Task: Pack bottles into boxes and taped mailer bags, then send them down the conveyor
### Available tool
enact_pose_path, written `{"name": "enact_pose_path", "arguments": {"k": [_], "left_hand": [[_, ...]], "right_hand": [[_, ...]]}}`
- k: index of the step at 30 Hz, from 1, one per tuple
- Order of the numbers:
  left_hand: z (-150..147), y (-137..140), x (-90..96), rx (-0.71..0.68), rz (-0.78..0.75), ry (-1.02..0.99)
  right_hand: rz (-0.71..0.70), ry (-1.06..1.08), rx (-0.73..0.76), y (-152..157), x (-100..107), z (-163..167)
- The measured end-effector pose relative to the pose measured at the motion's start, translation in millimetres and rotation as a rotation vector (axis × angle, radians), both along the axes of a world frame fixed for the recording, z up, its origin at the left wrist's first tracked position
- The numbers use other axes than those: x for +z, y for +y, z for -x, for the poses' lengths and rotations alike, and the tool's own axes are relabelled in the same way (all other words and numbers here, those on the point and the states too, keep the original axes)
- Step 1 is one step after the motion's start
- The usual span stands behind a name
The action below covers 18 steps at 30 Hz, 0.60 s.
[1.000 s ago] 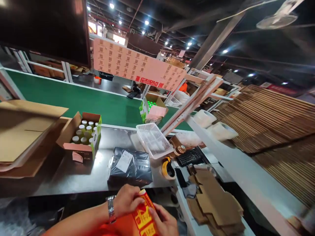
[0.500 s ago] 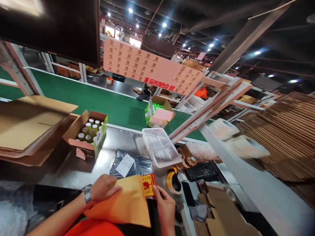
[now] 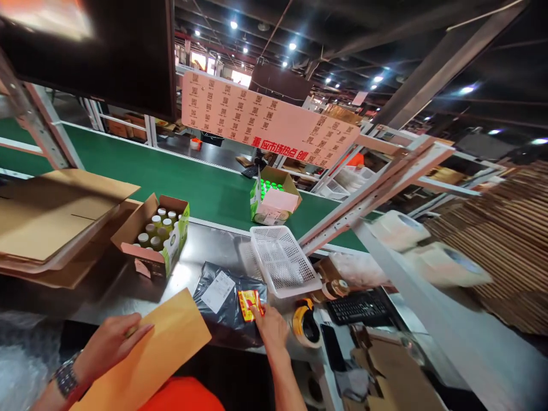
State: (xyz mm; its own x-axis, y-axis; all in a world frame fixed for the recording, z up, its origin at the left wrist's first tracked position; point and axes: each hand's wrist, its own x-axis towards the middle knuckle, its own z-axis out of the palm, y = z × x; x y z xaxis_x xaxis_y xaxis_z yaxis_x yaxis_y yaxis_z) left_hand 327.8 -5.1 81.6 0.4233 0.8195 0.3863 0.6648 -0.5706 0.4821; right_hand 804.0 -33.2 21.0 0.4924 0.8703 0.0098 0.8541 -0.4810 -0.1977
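My left hand point(image 3: 112, 347), with a watch on the wrist, grips a yellow-brown paper envelope point(image 3: 166, 337) by its edge, the thumb lying on top. My right hand point(image 3: 270, 330) pinches a small red and yellow packet point(image 3: 249, 303) over a black plastic parcel point(image 3: 233, 324). Whether the packet rests on the parcel I cannot tell. The parcel lies flat on the metal table and bears a white label point(image 3: 218, 291). Just beyond it stands a white perforated basket point(image 3: 286, 261).
An open carton point(image 3: 128, 248) of white-capped bottles stands left of the parcel. Flat cardboard point(image 3: 55, 217) lies farther left. A tape dispenser point(image 3: 306, 324) and a keyboard point(image 3: 359, 308) sit to the right. Behind, a green conveyor point(image 3: 205, 191) carries a box of green-capped bottles point(image 3: 278, 208).
The red and yellow packet has come away from the envelope and is now over the black parcel in my right hand. My left hand has drawn the envelope down and left.
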Motion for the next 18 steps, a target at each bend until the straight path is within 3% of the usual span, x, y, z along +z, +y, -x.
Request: {"name": "enact_pose_path", "arguments": {"k": [3,5,9,14,18], "left_hand": [[1,5,9.5,-0.010,-0.054,-0.044],[4,8,15.3,0.001,-0.079,-0.071],[14,19,19.4,0.048,-0.136,-0.126],[19,38,14.5,0.029,-0.186,-0.153],[12,52,16.5,0.022,-0.189,-0.212]], "right_hand": [[0.053,-0.116,0.033,2,7,-13],[-0.023,-0.149,0.077,9,4,-18],[-0.202,-0.067,0.241,29,-26,1],[0.022,-0.020,0.238,35,-56,51],[0.007,0.069,0.268,7,-57,80]]}}
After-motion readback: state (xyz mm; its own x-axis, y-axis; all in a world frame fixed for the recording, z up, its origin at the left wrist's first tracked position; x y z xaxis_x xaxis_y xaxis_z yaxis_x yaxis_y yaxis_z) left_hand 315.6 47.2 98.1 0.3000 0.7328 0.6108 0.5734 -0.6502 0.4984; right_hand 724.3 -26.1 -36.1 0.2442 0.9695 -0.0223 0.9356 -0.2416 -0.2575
